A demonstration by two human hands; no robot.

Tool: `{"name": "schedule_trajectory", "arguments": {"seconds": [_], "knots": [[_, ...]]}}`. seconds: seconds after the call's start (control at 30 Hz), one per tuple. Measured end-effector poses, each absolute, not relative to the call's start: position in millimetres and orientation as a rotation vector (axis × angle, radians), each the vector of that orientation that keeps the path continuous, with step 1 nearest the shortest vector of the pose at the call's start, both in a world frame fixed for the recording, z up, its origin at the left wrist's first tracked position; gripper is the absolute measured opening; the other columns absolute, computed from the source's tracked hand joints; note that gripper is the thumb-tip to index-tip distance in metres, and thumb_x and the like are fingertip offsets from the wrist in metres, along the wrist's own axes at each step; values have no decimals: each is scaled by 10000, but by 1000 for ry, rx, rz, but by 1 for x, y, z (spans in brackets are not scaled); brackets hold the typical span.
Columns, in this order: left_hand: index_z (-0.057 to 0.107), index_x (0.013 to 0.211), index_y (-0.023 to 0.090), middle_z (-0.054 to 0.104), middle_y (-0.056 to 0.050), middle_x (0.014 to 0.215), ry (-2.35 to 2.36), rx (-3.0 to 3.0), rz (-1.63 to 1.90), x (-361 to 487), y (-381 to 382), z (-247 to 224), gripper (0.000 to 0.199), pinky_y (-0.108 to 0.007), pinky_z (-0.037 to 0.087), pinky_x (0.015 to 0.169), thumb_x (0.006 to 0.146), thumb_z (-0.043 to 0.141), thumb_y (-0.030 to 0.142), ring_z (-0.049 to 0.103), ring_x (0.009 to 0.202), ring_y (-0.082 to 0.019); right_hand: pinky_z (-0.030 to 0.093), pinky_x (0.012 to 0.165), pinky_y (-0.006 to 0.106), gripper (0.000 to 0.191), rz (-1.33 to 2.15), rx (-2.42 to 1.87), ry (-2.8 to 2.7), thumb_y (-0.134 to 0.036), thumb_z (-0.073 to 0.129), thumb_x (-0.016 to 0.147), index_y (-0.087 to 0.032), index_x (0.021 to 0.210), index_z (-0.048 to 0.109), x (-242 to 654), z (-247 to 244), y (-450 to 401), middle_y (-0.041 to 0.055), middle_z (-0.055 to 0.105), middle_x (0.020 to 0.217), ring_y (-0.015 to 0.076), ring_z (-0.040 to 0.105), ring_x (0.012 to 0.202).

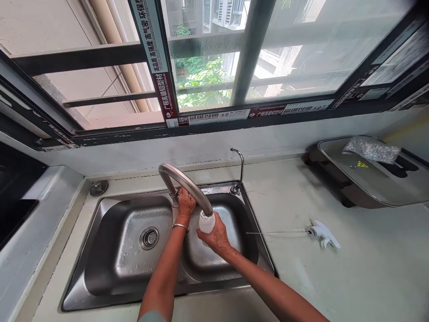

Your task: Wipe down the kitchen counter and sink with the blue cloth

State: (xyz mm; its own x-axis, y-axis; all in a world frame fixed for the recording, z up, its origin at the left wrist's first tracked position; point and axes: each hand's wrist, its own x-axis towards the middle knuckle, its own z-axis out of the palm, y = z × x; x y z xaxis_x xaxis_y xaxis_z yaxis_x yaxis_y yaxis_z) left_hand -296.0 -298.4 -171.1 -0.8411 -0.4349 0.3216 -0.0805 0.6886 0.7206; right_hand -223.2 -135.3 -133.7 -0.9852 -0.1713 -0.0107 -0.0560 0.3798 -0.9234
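A curved metal faucet (187, 181) arches over the right basin of a double steel sink (208, 286). At the faucet's base, my left hand (186, 203) is closed around the handle, which it mostly hides. My right hand (217, 235) grips a white bottle (207, 222) upright, its mouth right under the spout. Whether water is running cannot be made out. To the right, a white spray nozzle (321, 233) lies on the counter, its thin tube reaching over the sink's right edge.
A small thin tap (241, 165) rises behind the right basin. An electric pan with a glass lid (372, 179) sits at the back right, bubble wrap (372, 150) on top. A round metal stopper (98, 188) lies at the back left. Windows (208, 67) span the wall behind.
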Motion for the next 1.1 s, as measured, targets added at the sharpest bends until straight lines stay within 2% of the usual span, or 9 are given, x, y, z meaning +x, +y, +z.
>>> {"name": "schedule_trajectory", "arguments": {"seconds": [0.1,0.27,0.33,0.43,0.57,0.7,0.87,0.97,1.1], "knots": [[437,1392,131,593,-199,1404,-2393,409,-1058,-271,-293,-168,480,-457,442,1159,968,339,332,537,1346,-263,523,757,350,551,-1698,-206,2518,-339,714,578,-232,1080,513,-223,-135,-137,13,655,936,201,614,814],[453,1411,176,579,-156,1454,-2280,375,-1357,-219,-292,-173,521,-480,432,1183,955,301,377,530,1364,-262,528,774,358,551,-1714,-217,2493,-328,719,584,-240,1085,506,-222,-135,-138,11,659,955,198,614,832],[428,1439,198,541,-138,1496,-2263,256,-1524,-198,-294,-175,561,-512,411,1204,919,362,398,503,1392,-281,530,768,362,544,-1716,-216,2486,-336,721,585,-237,1077,511,-223,-135,-138,12,662,943,201,616,824],[298,1519,224,401,-136,1605,-2372,58,-1682,-173,-294,-175,740,-561,345,1243,829,523,364,389,1482,-320,532,750,361,508,-1720,-211,2498,-348,709,587,-225,1043,522,-223,-134,-138,19,665,925,198,617,802],[207,1552,255,289,-146,1660,-2619,2,-1603,-159,-279,-168,926,-596,273,1273,741,653,236,285,1535,-339,530,745,356,468,-1712,-228,2520,-356,681,605,-219,1026,528,-223,-133,-137,32,669,944,195,619,806],[233,1539,239,403,-170,1597,-2608,161,-1608,-168,-257,-166,989,-586,390,1213,683,726,212,415,1465,-348,530,712,339,477,-1699,-194,2533,-385,688,625,-224,1046,533,-223,-132,-139,17,676,908,186,620,772],[301,1504,229,604,-158,1431,-2506,427,-1603,-174,-236,-171,899,-506,530,1089,705,714,244,594,1308,-321,545,744,349,487,-1736,-191,2576,-391,688,617,-227,1050,537,-225,-131,-139,22,679,921,197,636,799],[324,1487,223,638,-153,1392,-2476,498,-1576,-171,-228,-173,816,-499,559,1050,751,676,264,624,1270,-315,546,780,365,473,-1729,-188,2586,-395,679,630,-235,1050,531,-224,-131,-140,34,678,953,208,645,835],[374,1452,229,643,-139,1388,-2468,536,-1562,-168,-224,-173,694,-509,571,1041,807,629,263,642,1238,-312,533,749,362,457,-1715,-167,2567,-433,681,642,-235,1017,511,-220,-130,-143,29,672,913,207,636,802]]}}
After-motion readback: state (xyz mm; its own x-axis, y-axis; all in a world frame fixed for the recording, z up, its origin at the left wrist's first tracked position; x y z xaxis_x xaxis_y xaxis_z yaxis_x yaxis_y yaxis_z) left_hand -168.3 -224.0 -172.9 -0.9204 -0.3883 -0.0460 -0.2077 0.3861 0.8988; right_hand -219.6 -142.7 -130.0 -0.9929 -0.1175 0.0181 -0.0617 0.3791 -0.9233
